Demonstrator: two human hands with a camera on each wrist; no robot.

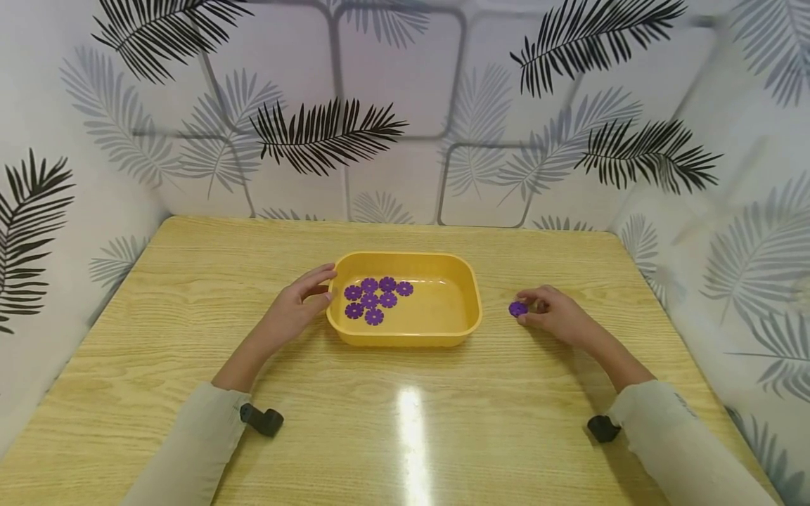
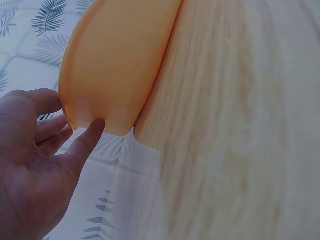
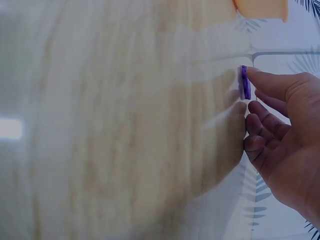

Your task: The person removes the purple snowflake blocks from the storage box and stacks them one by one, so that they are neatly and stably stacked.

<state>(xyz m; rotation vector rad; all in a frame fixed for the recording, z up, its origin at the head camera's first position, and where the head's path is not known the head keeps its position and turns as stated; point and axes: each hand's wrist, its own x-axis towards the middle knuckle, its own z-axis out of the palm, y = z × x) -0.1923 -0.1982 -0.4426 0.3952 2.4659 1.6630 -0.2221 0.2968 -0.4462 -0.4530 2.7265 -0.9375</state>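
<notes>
A yellow plastic basin (image 1: 436, 337) sits on the table, with several purple notched discs (image 1: 370, 301) lying flat in its left part. At the basin's left end, my left hand (image 1: 296, 306) holds the rim, its thumb against the outer wall (image 2: 115, 70) and its other fingers at the rim. To the right of the basin, my right hand (image 1: 557, 315) pinches one purple notched disc (image 1: 518, 309) at the table surface. From the right wrist view, this disc (image 3: 245, 82) appears edge-on by the thumb and index finger, the other fingers loosely bent.
The wooden table (image 1: 304, 436) runs back to a wall (image 1: 405, 183) with a leaf pattern. A bright light reflection lies on the tabletop in front of the basin. Small black devices (image 1: 262, 420) are worn at both wrists over light sleeves.
</notes>
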